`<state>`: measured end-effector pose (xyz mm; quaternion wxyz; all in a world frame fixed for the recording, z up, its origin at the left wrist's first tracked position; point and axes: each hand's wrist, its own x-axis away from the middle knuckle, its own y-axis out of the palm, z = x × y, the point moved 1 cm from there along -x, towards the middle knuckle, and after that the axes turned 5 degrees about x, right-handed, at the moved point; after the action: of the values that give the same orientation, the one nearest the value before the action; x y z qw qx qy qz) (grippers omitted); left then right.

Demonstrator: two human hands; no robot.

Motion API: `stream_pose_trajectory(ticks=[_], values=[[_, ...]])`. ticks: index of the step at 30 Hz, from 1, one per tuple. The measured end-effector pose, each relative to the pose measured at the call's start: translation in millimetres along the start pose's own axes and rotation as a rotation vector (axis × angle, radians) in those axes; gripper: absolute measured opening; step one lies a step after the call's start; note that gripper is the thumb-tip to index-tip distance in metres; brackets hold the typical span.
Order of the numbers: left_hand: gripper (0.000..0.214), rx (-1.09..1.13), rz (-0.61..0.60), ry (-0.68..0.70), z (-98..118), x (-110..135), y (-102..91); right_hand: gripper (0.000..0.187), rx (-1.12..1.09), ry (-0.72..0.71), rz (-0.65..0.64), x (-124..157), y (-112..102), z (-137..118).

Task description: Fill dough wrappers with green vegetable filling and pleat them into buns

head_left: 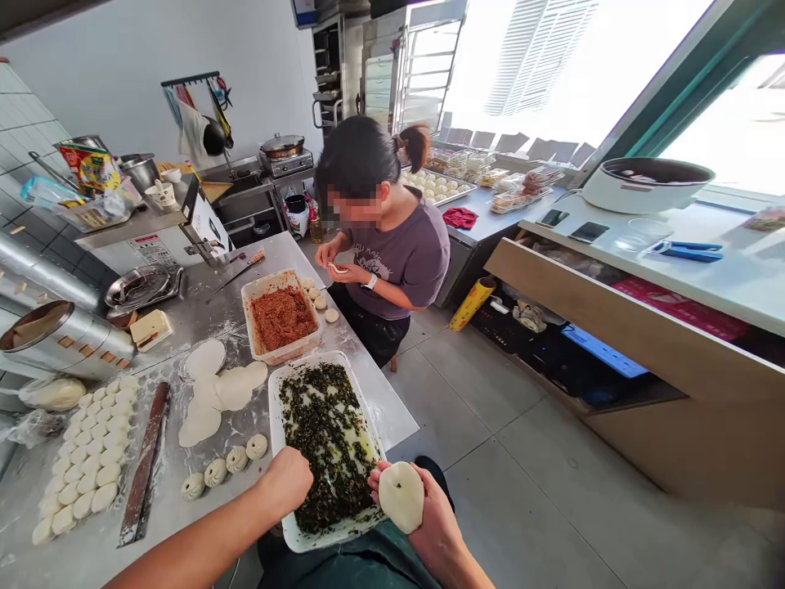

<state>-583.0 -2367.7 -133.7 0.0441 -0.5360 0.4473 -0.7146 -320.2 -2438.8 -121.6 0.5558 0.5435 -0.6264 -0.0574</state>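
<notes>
Your dough wrapper [401, 499] is sitting just off the near right corner of the filling tray [275, 409], looking light, soft and probably easy to tear, so I'd be supporting it from below and pinching only the rim. Your right hand [432, 519] is cupping it palm-up, fingers wrapping its edge. Your left hand [287, 481] is hanging balled over the tray's left rim; can't tell if it's gripping anything.

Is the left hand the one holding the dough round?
No, the dough round sits in the right hand, while the left hand is at the filling tray.
</notes>
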Motion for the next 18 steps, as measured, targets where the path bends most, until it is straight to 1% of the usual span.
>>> stream_pose_trajectory(ticks=[2, 5, 8, 10, 13, 15, 18], values=[[0.018, -0.035, -0.029, 0.04, 4, 4, 0.5, 0.045, -0.029, 0.057, -0.06, -3, 1, -2], [0.014, -0.057, -0.063, 0.098, 7, 8, 2.5, 0.043, -0.047, 0.067, -0.111, -5, 2, -4], [0.01, -0.035, -0.08, 0.145, 7, 10, 5.4, 0.042, -0.055, 0.07, -0.125, -5, 2, -2], [0.009, 0.015, -0.083, 0.167, 5, 9, 6.5, 0.04, -0.054, 0.081, -0.099, -6, 1, 0], [0.004, 0.145, -0.079, 0.199, -5, 8, 5.0, 0.039, -0.063, 0.092, -0.065, -6, 2, 1], [0.011, 0.252, -0.061, 0.221, -15, 10, 1.1, 0.036, -0.071, 0.086, -0.05, -6, 5, 0], [0.021, 0.427, -0.023, 0.238, -34, 18, -9.9, 0.034, -0.086, 0.072, -0.017, -8, 12, -5]])
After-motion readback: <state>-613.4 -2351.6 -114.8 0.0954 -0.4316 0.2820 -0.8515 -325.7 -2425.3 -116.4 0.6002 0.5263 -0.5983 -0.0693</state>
